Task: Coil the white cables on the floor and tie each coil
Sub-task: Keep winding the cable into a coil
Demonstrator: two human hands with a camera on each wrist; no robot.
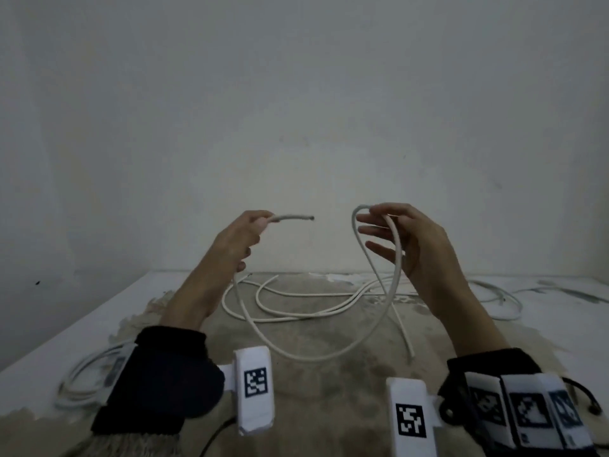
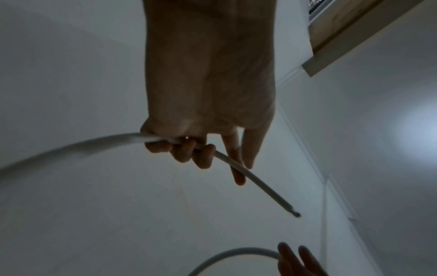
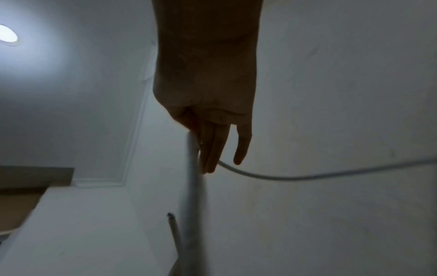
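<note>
The thin white round cable point(image 1: 316, 356) hangs in a slack loop between both raised hands, above the worn floor point(image 1: 329, 407). The left hand point(image 1: 239, 239) curls its fingers round the cable near its bare cut end point(image 1: 311, 218), which points into the open gap toward the right hand point(image 1: 408, 240). That hand's fingers are straight and slightly spread, a bend of cable draped over them. More loose white cable point(image 1: 296, 313) lies tangled on the floor near the wall point(image 1: 296, 94); a coiled bundle point(image 1: 85, 377) at the left is partly hidden by the sleeve.
</note>
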